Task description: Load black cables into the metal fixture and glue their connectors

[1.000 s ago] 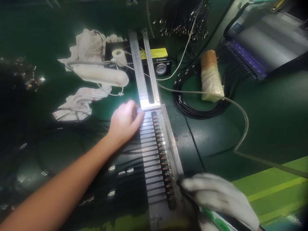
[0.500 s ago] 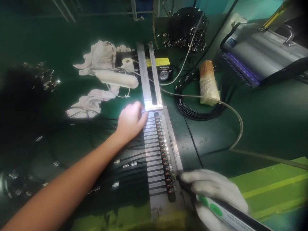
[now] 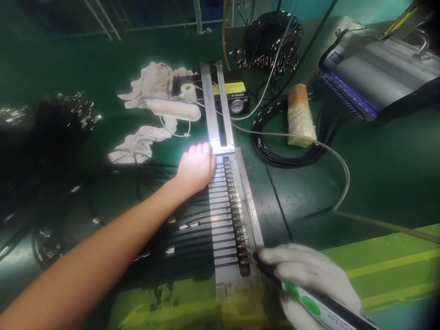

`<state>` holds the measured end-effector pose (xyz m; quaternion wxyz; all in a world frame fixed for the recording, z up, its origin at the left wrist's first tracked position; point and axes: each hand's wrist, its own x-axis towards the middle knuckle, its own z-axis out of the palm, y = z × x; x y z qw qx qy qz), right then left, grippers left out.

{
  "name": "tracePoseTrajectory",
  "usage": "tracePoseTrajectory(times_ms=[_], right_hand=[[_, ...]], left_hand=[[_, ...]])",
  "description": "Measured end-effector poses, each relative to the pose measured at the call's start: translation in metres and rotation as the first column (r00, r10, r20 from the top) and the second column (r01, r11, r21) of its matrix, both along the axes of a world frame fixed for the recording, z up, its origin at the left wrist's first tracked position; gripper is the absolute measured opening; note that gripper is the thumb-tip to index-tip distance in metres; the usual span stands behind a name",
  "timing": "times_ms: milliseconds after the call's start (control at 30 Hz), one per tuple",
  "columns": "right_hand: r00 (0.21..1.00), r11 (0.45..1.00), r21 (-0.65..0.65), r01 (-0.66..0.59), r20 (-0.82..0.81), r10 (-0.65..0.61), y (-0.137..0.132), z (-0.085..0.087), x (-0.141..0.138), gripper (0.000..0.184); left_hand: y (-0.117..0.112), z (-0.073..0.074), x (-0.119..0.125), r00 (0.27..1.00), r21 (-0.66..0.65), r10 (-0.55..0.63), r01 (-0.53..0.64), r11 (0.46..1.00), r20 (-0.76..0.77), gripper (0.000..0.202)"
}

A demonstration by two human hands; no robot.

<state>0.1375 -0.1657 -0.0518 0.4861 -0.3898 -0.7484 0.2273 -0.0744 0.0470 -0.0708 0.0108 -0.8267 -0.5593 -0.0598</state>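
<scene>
**Jig slot loaded; pen tip at lowest connectors**

Metal jig (image 3: 248, 201) at centre of bench, lying from 12 to 6 o'clock. Black slot along its right side filled with one row of small red-tipped connectors (image 3: 235, 211), side by side. Black cables (image 3: 187, 228) leading off toward 9 o'clock from under the clamping slats.

Left hand (image 3: 197, 167), bare, laid on the jig's 12 o'clock end. Fingers pressed together and curled down onto the slats. Pinching a slat or merely resting: cannot tell, owing to glare.

Right hand (image 3: 309, 275), white-gloved, at 5 o'clock. Fingers closed round a pen-shaped tool (image 3: 304, 300) with green buttons, tip touching the lowest connectors in the slot.

Beyond the jig at 12 o'clock: black box (image 3: 237, 87) with gauge. White cloth (image 3: 151, 82) at 11 o'clock. Wrapped roll (image 3: 300, 114) at 1 o'clock, beside a cable coil (image 3: 285, 158).
</scene>
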Motion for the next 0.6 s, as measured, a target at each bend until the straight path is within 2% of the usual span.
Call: tracePoseTrajectory(times_ms=[200,300,600], right_hand=[[1.000,1.000,-0.010,0.013,0.007,-0.013,0.003,0.000,-0.002,0.026],[0.999,0.999,-0.008,0.032,-0.004,-0.032,0.005,0.002,-0.004,0.024],[0.999,1.000,-0.016,0.018,0.035,-0.017,0.006,0.004,-0.002,0.024]], left_hand=[[-0.003,-0.003,0.003,0.999,0.029,0.050,-0.050,0.998,0.001,0.021],[-0.004,-0.004,0.004,0.993,0.033,0.092,-0.094,0.995,0.072,0.017],[0.001,-0.001,-0.009,0.972,-0.050,0.071,-0.061,0.997,0.225,0.014]])
